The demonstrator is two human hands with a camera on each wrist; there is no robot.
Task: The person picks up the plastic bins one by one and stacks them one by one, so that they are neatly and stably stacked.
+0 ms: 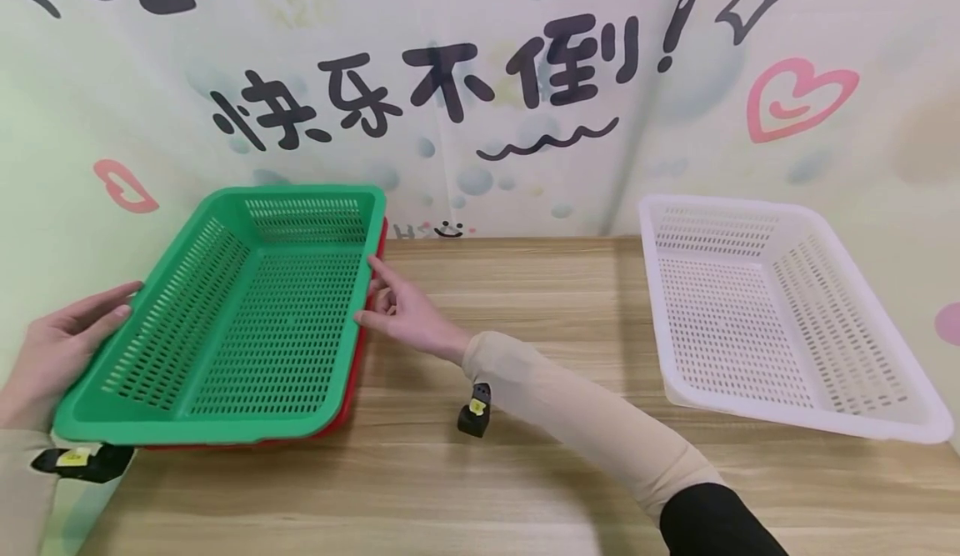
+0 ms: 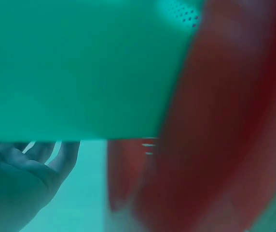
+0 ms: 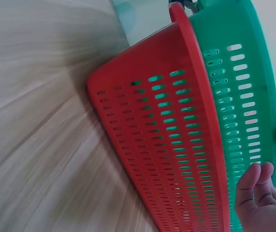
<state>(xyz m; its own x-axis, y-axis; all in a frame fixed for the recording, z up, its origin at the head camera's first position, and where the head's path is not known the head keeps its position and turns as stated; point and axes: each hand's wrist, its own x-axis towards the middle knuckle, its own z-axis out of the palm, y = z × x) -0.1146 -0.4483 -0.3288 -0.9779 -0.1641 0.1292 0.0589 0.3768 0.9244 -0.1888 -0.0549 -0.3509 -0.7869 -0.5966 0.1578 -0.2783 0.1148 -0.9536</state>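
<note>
A green plastic basket [image 1: 195,432] with slotted sides sits nested in a red basket [image 3: 150,65] on the left of the table. Its rim stands well above the red one in the right wrist view. My left hand [image 1: 63,348] grips the green basket's left rim, thumb on top and fingers underneath. On the opposite side, my right hand [image 1: 408,314] holds the right rim between thumb and fingers. Most of the red basket is hidden under the green one in the head view, while the right wrist view shows its slotted side against the wooden tabletop.
A white slotted basket [image 1: 660,306] stands at the right of the wooden table [image 1: 510,456]. Behind the table hangs a light printed backdrop [image 1: 450,156] with dark lettering and pink hearts. Black wrist cameras are strapped beneath both wrists.
</note>
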